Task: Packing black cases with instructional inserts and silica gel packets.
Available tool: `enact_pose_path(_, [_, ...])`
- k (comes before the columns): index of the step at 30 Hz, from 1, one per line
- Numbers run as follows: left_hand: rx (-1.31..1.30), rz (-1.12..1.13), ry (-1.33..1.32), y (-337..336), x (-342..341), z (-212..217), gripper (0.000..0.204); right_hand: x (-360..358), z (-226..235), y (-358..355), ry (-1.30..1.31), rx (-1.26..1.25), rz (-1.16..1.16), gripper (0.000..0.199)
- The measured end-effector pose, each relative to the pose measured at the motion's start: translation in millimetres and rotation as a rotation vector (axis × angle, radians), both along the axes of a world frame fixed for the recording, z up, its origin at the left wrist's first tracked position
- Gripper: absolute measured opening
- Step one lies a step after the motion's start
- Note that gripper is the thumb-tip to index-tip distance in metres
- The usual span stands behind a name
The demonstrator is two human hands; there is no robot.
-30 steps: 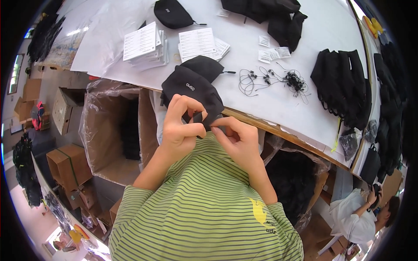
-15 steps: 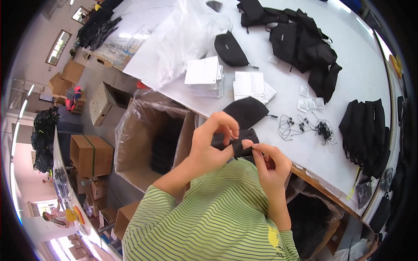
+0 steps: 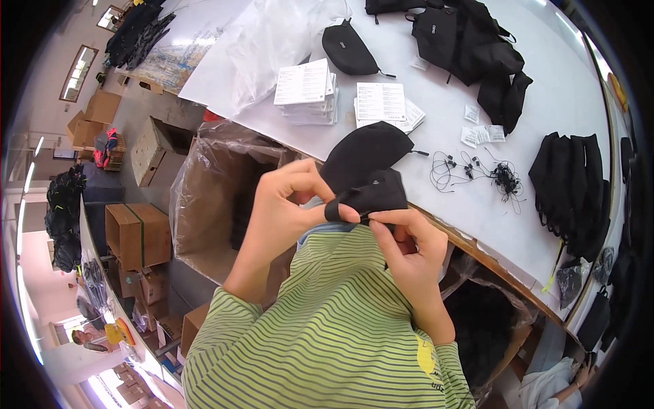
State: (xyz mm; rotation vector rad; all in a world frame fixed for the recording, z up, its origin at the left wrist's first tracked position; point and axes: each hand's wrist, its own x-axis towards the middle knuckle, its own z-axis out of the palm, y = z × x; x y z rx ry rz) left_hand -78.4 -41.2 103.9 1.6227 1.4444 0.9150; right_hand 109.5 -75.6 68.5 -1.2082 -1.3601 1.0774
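Note:
Close to my body at the table's front edge, a small black fabric pouch [image 3: 381,193] is between my two hands. My left hand [image 3: 289,198] is closed on its black fabric loop, thumb and index finger pinching the band. Fingertips of my right hand [image 3: 414,249] are pinched together right beside my left thumb; what lies between them is too small to make out. Just beyond, a second black zip pouch [image 3: 364,155] lies flat with its zipper pull pointing right. A tangle of thin black cords [image 3: 507,178] rests on the table to the right.
Stacks of white printed cards [image 3: 303,83] and small white packets [image 3: 482,135] lie on the white table [image 3: 463,225]. Several black bags [image 3: 470,51] are piled at the back, more pouches [image 3: 569,184] at right. Plastic-lined cartons [image 3: 204,211] flank me below the table. Another person's arm [image 3: 569,392] shows lower right.
The view has shifted, so the table's things sit higher in it. Both hands have come slightly closer to my body with the pouch, which now shows more between them. The pinches remain.

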Motion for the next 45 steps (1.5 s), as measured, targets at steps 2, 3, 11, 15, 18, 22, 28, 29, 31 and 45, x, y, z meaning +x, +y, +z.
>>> enact_pose_path(2, [-0.042, 0.002, -0.047, -6.6, 6.2, -8.6, 0.022, -2.2, -5.9, -3.0, -0.003, 0.029, 0.0, 0.011])
enact_pose_path(3, [-0.065, 0.029, -0.098, -9.5, 9.5, -14.6, 0.021, -2.6, -6.4, -4.4, -0.013, 0.036, -0.011, 0.011])
enact_pose_path(11, [-0.144, -0.043, -0.301, -16.2, 22.5, -33.7, 0.027, 9.1, -15.3, -8.5, 0.347, -0.207, 0.025, 0.006])
enact_pose_path(15, [-0.081, -0.113, -0.23, -13.2, 26.3, -32.1, 0.022, 11.2, -13.3, -6.8, 0.304, -0.213, 0.02, 0.006])
enact_pose_path(18, [-0.043, -0.112, -0.246, -11.7, 27.7, -33.4, 0.022, 14.4, -8.6, -6.0, 0.236, -0.216, 0.026, 0.006])
enact_pose_path(22, [-0.015, -0.126, -0.224, -11.9, 28.0, -34.2, 0.02, 13.2, -7.7, -6.3, 0.02, -0.133, 0.0, 0.004])
enact_pose_path(28, [0.31, -0.162, -0.133, -13.9, 28.0, -32.5, 0.011, 13.5, -5.5, -7.6, 0.011, 0.013, -0.009, 0.011])
enact_pose_path(29, [0.249, -0.047, -0.265, -14.6, 28.7, -32.5, 0.009, 14.6, -3.4, -6.4, 0.172, -0.105, -0.002, 0.015])
enact_pose_path(31, [0.138, 0.073, -0.587, -14.6, 28.0, -30.5, 0.007, 25.5, -8.6, -6.0, 0.5, -0.189, -0.002, 0.014])
enact_pose_path(45, [-0.202, -0.094, -0.618, -21.8, 47.2, 1.6, 0.009, 47.3, -4.8, -5.0, 0.911, -0.216, 0.055, 0.011])
